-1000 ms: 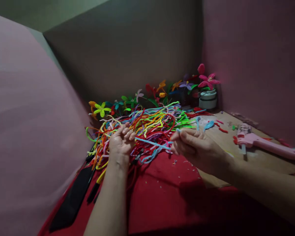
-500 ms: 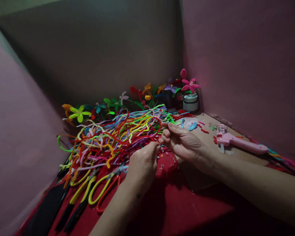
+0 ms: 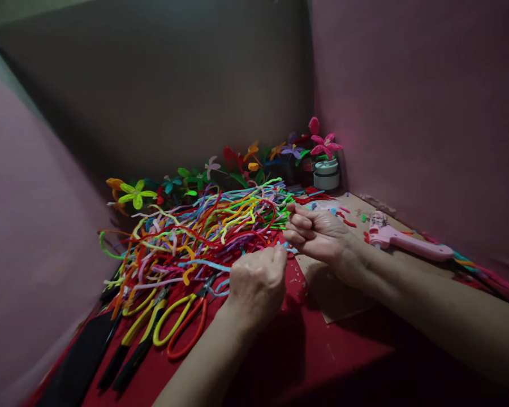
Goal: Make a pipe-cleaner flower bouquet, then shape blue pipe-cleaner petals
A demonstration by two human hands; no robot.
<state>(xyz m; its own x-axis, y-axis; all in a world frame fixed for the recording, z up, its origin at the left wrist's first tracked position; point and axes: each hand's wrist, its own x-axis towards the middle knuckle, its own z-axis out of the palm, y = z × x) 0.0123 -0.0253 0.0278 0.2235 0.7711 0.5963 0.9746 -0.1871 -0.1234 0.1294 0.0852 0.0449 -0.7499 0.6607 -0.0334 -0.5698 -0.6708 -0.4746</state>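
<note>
A light blue pipe cleaner [image 3: 207, 264] runs through my closed left hand [image 3: 258, 282], with its tail poking out on the left over the pile. A short bit of the same blue shows between my two hands. My right hand [image 3: 320, 234] is closed too, fingers curled at that blue bit, just right of and above the left hand. Its fingertips hide how the pipe cleaner sits there. Behind both hands lies a tangled heap of many-coloured pipe cleaners [image 3: 237, 212].
Scissors with yellow and red handles [image 3: 201, 325] and yellow-black pliers [image 3: 142, 339] lie front left by a black strip [image 3: 80, 362]. A pink glue gun [image 3: 415, 243] rests on cardboard [image 3: 343, 299] at right. Pipe-cleaner flowers [image 3: 138, 195] and a white jar [image 3: 326, 175] line the back.
My left hand has moved in toward the right hand and turned knuckles up. The blue strand stretched between them has shortened, its tail now left of the left hand. The view has shifted right.
</note>
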